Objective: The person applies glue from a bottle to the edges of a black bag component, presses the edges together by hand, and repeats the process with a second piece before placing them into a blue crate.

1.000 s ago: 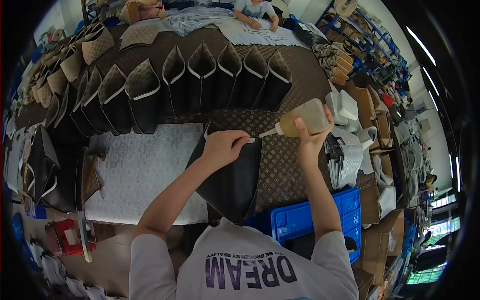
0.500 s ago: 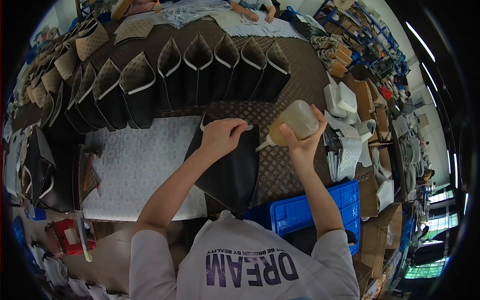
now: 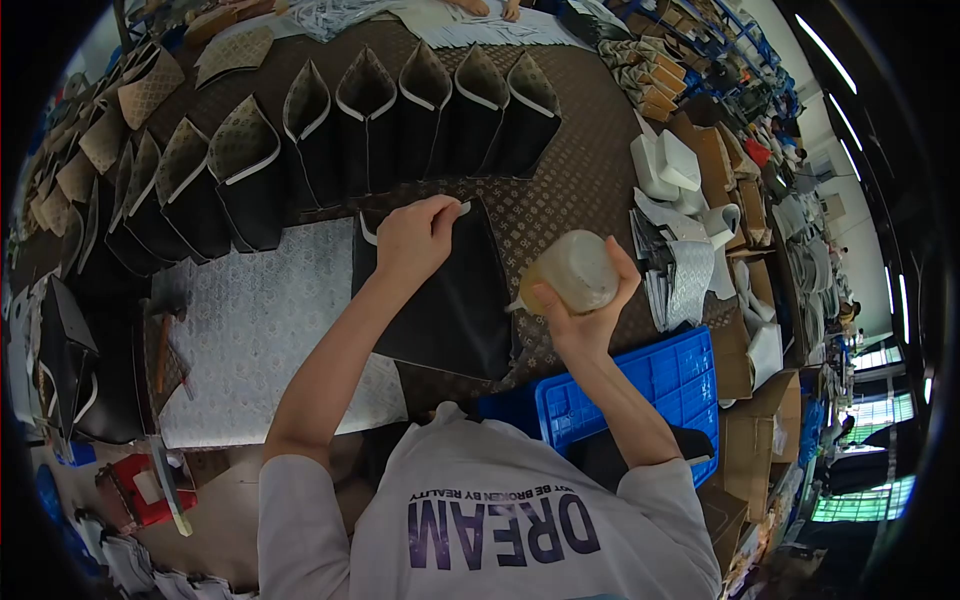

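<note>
My left hand (image 3: pixel 416 238) is closed at the top edge of a black panel (image 3: pixel 450 300), pinching its white-trimmed rim (image 3: pixel 465 209). The panel lies partly over a silver patterned sheet (image 3: pixel 270 320). Wrapped in my right hand (image 3: pixel 590 318) is a translucent squeeze bottle (image 3: pixel 577 272) with yellowish liquid, tilted so that its thin nozzle points left at the panel's right edge. Beyond my hands, several black bag bodies (image 3: pixel 365 150) with pale trim stand upright in a curved row.
A blue crate (image 3: pixel 630 385) sits by my right forearm. White containers (image 3: pixel 665 165), silver sheets (image 3: pixel 690 280) and cardboard boxes (image 3: pixel 775 410) lie at the right. A hammer (image 3: pixel 165 345) rests at the left. Another person's hands (image 3: pixel 490 8) show at the far edge.
The panel has turned and lies higher in view, with my left hand still at its top edge. My right hand and the bottle have moved slightly left and down.
</note>
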The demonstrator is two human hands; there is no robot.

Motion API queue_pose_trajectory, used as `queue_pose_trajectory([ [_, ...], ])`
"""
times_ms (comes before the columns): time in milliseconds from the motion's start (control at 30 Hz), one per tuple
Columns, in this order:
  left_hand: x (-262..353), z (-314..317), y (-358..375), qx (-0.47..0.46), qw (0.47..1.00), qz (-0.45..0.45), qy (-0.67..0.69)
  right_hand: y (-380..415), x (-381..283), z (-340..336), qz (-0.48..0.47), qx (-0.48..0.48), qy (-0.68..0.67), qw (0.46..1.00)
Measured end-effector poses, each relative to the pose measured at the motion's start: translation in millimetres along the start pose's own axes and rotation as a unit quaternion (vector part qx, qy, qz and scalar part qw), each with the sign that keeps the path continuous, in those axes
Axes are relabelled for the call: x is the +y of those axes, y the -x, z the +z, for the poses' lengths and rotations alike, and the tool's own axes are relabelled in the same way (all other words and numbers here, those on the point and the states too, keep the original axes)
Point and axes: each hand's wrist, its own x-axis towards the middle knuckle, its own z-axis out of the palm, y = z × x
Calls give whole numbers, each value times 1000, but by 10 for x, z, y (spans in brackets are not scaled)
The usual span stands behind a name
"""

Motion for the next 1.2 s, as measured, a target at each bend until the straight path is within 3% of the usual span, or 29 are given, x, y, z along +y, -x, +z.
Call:
queue_pose_trajectory([
  [300,-68,19,-11,9,1000,-14,16,277,70,18,-84,22,71,994],
  [500,-161,-49,-31,24,998,-37,40,430,171,32,-74,-13,69,995],
  [700,-141,-131,-1,47,998,-47,21,338,63,-125,-100,-113,89,985],
  [900,-176,-141,46,69,997,-23,17,335,86,-255,-116,-204,-9,972],
  [1000,-176,-151,87,69,998,-11,6,409,155,-378,-63,-223,-21,973],
  [1100,-210,-204,92,75,997,6,18,213,122,-574,-94,-193,31,976],
  [1133,-203,-246,90,57,998,-4,27,154,117,-568,-9,-135,-46,990],
  [1200,-151,-280,111,26,998,-15,49,-67,-1,-551,20,-32,-87,995],
])
